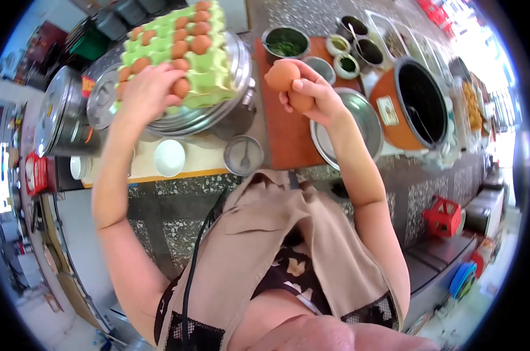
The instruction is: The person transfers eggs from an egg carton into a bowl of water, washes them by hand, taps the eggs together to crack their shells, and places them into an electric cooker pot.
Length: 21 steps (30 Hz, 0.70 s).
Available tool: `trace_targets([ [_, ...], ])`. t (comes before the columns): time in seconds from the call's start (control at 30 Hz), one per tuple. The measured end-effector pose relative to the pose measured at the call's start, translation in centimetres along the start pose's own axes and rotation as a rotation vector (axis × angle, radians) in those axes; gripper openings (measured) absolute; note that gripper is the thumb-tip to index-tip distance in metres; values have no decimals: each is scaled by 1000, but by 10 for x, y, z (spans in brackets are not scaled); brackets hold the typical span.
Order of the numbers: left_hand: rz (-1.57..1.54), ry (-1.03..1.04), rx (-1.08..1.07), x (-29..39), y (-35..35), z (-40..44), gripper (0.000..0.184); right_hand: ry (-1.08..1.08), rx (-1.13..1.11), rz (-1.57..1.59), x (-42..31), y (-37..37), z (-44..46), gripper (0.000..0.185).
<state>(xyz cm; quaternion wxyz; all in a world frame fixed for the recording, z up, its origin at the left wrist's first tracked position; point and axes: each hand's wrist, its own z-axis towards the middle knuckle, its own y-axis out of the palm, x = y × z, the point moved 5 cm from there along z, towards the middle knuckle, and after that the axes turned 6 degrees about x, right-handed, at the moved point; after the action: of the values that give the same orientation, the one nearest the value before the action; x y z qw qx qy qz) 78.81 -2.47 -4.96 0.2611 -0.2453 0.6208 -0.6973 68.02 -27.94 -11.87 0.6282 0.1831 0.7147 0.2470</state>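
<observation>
Several brown eggs sit in a stack of green egg trays (209, 70), which rests on round metal lids at the upper left. My left hand (151, 93) reaches over the tray's near edge, its fingers curled round an egg (180, 88). Held up over the red-brown board (276, 126), my right hand (314, 96) grips eggs; one egg (283, 75) is on top and another (300, 100) lies below it, partly covered by the fingers.
A white bowl (170, 158) and a small metal dish (244, 155) stand near the counter's front edge. Right of the board is a large orange-brown pot (388, 96). A metal bowl of chopped greens (285, 45) stands behind; a big steel pot (71, 117) is at left.
</observation>
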Motion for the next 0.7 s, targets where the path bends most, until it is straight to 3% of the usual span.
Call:
trace_targets([
  [0.2,37,43,-75,4,-5,10,48,-83,250,108,2,-109,-81,50],
  [0.27,-59,14,-27,-6,-6,6,46,-97,465,-44,5,-147,-107,47],
  [0.33,-269,-325,-18,-2,-18,0,45,-85,544,-16,13,-183,-131,47],
  [0.4,-674,-438,182,16,-17,-10,42,25,761,-295,26,-224,-154,46],
  [0.47,-926,-414,238,67,15,0,44,68,886,-414,52,-266,-166,45],
  [0.5,-1201,-414,179,113,44,19,46,115,969,-518,67,-291,-171,45],
  [0.53,-1262,-456,138,154,82,36,42,158,1047,-626,77,-308,-174,45],
  [0.57,-1261,-484,-73,198,113,58,37,137,1119,-535,85,-317,-174,49],
  [0.63,-1806,-657,-285,271,213,90,37,153,1200,-349,99,-330,-173,51],
  [0.67,-1817,-751,-364,299,247,102,37,165,1281,-162,111,-339,-176,52],
  [0.7,-1644,-703,-388,318,281,115,40,107,1355,-227,127,-360,-175,55],
])
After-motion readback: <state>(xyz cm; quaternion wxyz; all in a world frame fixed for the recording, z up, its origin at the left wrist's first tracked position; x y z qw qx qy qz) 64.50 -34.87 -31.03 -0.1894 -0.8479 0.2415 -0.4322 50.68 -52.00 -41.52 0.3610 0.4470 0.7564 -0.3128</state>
